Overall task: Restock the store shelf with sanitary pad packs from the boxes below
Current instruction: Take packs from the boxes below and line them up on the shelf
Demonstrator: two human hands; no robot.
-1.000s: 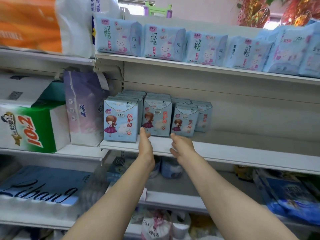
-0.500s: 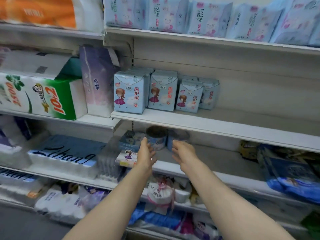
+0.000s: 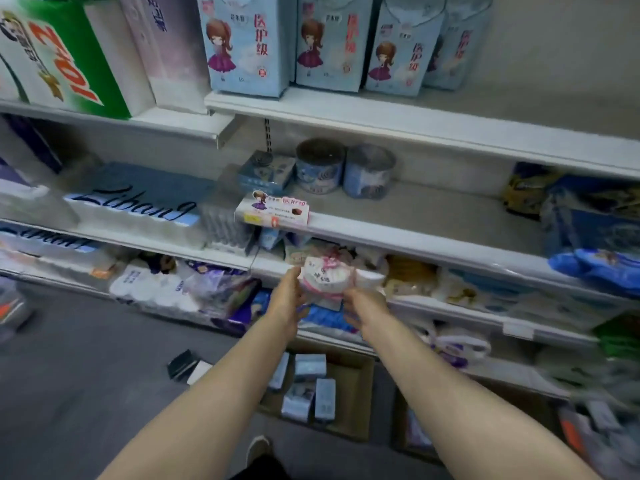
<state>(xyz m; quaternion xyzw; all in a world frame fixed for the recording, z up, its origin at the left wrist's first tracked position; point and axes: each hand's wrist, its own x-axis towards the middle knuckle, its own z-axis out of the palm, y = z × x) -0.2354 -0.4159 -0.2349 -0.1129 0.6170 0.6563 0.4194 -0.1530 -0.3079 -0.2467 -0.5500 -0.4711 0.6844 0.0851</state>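
Head view: both hands, left hand (image 3: 285, 299) and right hand (image 3: 363, 306), have dropped from the shelved pale-blue sanitary pad packs (image 3: 247, 46) toward the brown cardboard box (image 3: 349, 386), fingers relaxed, empty — reaching for more.

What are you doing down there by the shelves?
A person is restocking pad packs. Both hands, left hand and right hand, are empty and reach down toward the open cardboard box on the floor, where a few packs lie. Packs already on the shelf stand upright.
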